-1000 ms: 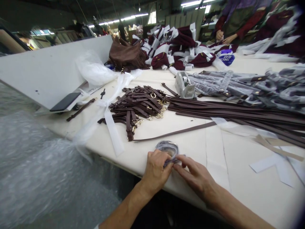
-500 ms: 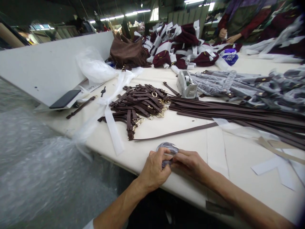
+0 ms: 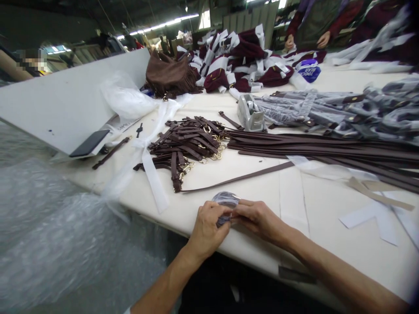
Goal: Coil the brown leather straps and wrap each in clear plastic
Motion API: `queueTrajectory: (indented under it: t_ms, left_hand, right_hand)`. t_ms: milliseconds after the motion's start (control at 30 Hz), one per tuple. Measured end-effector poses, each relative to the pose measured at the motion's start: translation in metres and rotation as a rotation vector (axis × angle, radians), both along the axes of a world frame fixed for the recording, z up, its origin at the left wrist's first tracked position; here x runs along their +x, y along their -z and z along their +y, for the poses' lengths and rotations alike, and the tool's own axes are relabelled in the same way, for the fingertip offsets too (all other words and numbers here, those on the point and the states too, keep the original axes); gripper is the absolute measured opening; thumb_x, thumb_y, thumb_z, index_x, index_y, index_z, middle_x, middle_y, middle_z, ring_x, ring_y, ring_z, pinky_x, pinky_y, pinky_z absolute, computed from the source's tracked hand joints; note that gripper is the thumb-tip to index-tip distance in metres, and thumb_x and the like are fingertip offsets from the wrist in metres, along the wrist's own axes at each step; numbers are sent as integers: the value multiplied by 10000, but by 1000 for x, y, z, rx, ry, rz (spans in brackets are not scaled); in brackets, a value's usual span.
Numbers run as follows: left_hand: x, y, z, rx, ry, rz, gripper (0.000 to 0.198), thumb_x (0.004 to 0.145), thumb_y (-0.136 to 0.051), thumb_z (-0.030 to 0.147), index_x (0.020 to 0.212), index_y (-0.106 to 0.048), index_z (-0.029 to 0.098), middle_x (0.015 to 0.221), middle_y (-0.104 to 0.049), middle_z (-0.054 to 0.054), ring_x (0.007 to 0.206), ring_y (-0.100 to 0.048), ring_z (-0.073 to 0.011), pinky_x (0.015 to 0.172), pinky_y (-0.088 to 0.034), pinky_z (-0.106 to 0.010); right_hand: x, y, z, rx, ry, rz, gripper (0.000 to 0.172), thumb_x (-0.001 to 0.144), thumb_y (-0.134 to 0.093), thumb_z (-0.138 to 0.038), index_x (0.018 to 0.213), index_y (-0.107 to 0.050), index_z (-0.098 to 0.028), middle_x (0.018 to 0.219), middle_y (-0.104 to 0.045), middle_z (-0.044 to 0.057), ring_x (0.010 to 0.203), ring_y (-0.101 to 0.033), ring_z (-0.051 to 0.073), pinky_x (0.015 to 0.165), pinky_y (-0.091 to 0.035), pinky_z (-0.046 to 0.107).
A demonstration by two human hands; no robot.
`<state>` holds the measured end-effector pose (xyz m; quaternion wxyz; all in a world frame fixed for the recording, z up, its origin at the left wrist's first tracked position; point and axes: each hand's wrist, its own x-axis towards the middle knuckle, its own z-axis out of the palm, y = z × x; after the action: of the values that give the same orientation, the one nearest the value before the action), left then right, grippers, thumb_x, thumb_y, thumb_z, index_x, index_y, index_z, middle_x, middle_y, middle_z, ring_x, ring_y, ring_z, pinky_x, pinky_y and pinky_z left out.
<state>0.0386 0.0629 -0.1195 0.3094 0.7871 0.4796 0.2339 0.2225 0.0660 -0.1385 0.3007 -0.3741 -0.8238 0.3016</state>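
Wrapped coil (image 3: 225, 198), grey and glossy, lies on the person's side of the strap pile (image 3: 191, 139) and slightly to its right, close to the front edge of the tabletop (image 3: 262, 187); whether it rests there or is lifted a little cannot be told. One thin strap (image 3: 235, 179) runs rightward from the pile's near end, passing between pile and coil without touching the coil. What counts most is how the coil lies between the two hands: its far arc, turned toward the pile, shows beyond the fingers, while its near part is largely covered. Being rounded, it has no clear long axis, though that far arc runs from left to right. The left hand (image 3: 209, 226) is the nearer, its fingers curled over the coil's near-left side and the thumb below, so the grip looks closed around it. The right hand (image 3: 258, 220) reaches in from the right, fingers drawn together in a pinch at the coil's right edge; which layer or end they have hold of is hidden. Both sets of fingertips nearly meet, leaving little room between them.
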Motion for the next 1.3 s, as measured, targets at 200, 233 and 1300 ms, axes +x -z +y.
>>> queueTrajectory:
  t_ms: [200, 233, 1300]
  left_hand:
    - [6, 6, 3, -84, -100, -111, 189, 646, -644, 39, 741, -664, 200, 781, -588, -34, 884, -551, -221, 777, -467, -353]
    - [6, 7, 3, -77, -99, -118, 190, 645, -641, 33, 728, -660, 203, 765, -591, -30, 884, -547, -224, 776, -467, -359]
    - [-11, 29, -3, 353, 213, -9, 152, 758, -493, 97, 793, -607, 192, 945, -617, -55, 941, -499, -210, 798, -410, -371]
  right_hand:
    - [3, 4, -5, 0, 20, -1, 115, 865, -439, -118, 839, -540, -165, 761, -553, 31, 654, -524, 122, 581, -390, 202]
    - [3, 5, -5, 0, 31, -4, 105, 868, -442, -130, 835, -535, -168, 754, -549, 28, 643, -520, 119, 572, -388, 200]
    - [7, 11, -17, 96, -5, -18, 184, 893, -457, -164, 1029, -580, -182, 1001, -614, 94, 852, -585, 146, 718, -500, 246]
